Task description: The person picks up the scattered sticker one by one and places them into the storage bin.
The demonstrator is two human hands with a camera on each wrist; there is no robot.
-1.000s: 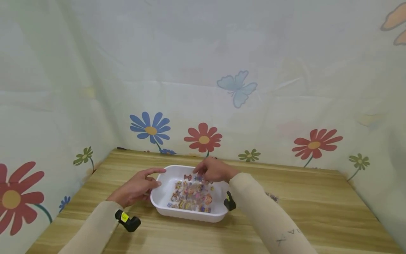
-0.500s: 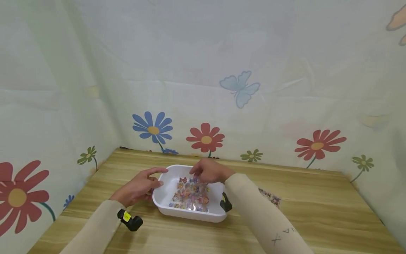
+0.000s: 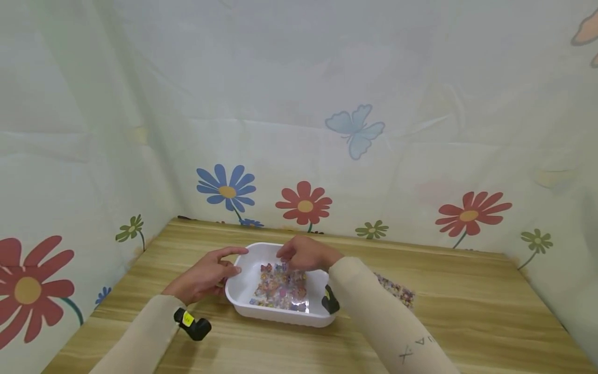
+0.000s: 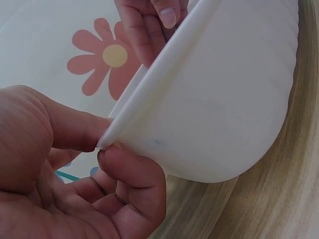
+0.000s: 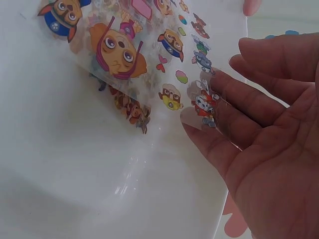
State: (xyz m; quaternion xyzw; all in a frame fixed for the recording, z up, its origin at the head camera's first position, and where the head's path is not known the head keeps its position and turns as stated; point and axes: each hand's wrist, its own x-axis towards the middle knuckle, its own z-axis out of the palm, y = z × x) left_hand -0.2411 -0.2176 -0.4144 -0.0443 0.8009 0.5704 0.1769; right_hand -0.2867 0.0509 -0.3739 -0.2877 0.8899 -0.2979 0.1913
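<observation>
A white plastic tray (image 3: 280,318) sits on the table, holding clear sticker sheets printed with colourful cartoon puppies. My left hand (image 3: 203,275) pinches the tray's left rim; the left wrist view shows the rim (image 4: 144,89) between thumb and finger. Over the tray's far side, my right hand (image 3: 308,253) holds the edge of a transparent sticker sheet (image 5: 119,50). In the right wrist view, thumb and fingers show through that sheet's edge, and its near corner is lifted. Another sticker sheet (image 5: 132,109) lies underneath it. How many are stacked there I cannot tell.
Another patterned sheet (image 3: 397,292) lies on the wooden table (image 3: 467,311) right of the tray, partly behind my right forearm. A pale curtain (image 3: 280,130) with printed flowers and a butterfly surrounds the table's back and sides.
My right hand has moved slightly left and nearer with the sheet's edge, and the sheet has shifted. More of the sheet on the table shows. My left hand stays on the rim.
</observation>
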